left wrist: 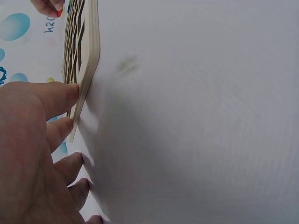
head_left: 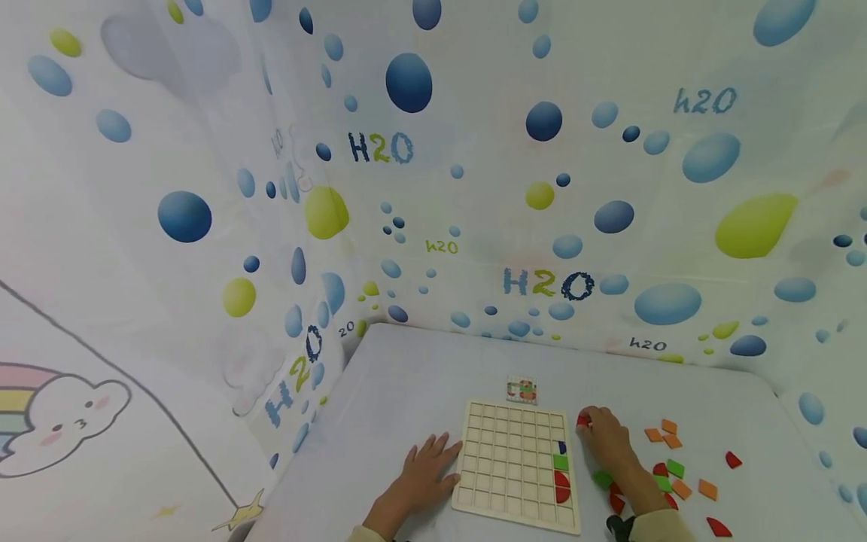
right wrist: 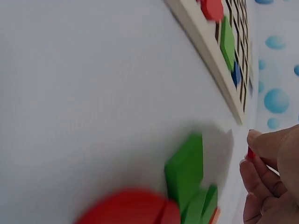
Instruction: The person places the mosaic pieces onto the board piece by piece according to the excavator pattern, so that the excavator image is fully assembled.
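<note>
A pale wooden grid board (head_left: 504, 459) lies flat on the white table. Along its right column sit a small dark blue piece (head_left: 562, 447), a green square (head_left: 560, 462) and red rounded pieces (head_left: 561, 480). My left hand (head_left: 427, 474) has its fingers spread, with thumb and fingertips against the board's left edge (left wrist: 93, 32). Just off the board's upper right corner, my right hand (head_left: 608, 438) pinches a small red piece (right wrist: 250, 153) between thumb and finger. Most of that piece is hidden by the fingers, so its full outline cannot be told.
A small printed pattern card (head_left: 521, 390) lies behind the board. Loose pieces are scattered on the right: orange diamonds (head_left: 653, 435), green pieces (head_left: 675, 468) and red quarter-circles (head_left: 734, 459). Some lie under or beside the right forearm. Patterned sheets (head_left: 474, 226) enclose the table.
</note>
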Motion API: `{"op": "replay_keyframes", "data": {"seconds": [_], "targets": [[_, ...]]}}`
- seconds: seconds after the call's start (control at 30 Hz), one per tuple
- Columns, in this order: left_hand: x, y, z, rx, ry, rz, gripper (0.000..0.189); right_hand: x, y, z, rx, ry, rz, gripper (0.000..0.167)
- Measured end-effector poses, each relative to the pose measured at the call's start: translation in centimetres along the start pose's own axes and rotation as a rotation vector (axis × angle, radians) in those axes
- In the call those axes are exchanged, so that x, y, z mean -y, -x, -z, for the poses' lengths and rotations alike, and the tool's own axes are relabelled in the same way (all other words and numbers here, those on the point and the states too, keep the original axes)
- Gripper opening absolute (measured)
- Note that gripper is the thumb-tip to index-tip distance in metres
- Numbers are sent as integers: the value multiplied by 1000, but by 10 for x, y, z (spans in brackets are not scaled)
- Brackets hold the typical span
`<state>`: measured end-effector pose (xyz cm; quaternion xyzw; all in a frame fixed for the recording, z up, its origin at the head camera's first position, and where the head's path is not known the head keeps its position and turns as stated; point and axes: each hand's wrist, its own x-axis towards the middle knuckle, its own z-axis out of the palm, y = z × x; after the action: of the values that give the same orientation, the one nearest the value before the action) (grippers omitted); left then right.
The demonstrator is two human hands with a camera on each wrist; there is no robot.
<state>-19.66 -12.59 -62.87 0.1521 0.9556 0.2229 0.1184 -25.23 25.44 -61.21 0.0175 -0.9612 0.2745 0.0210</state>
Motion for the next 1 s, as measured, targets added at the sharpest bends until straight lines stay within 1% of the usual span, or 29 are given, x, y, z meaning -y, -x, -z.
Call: {"op": "replay_keyframes", "data": {"seconds": [0.23,0.37,0.47,0.57,0.8,0.9,1.0], "targets": [[1,0,1,-9,4,-12,61,25,0,-24,11,67,115,27],[-1,1,3,-11,-7,-6,61,33,0,-32,-5,107,199,21],[-3,2,4,-10,-17,0,60,37,0,-36,-19,129,239,16],[-2,2,3,-13,-20,-2,61,40,0,-37,-19,143,243,16],[-2,2,2,-17,-19,4,61,44,1,-38,11,101,224,18],[-2,2,2,-17,-14,7,61,45,0,-38,19,99,226,19],[-3,2,3,-17,-10,7,60,44,-1,-39,25,92,225,14]]}}
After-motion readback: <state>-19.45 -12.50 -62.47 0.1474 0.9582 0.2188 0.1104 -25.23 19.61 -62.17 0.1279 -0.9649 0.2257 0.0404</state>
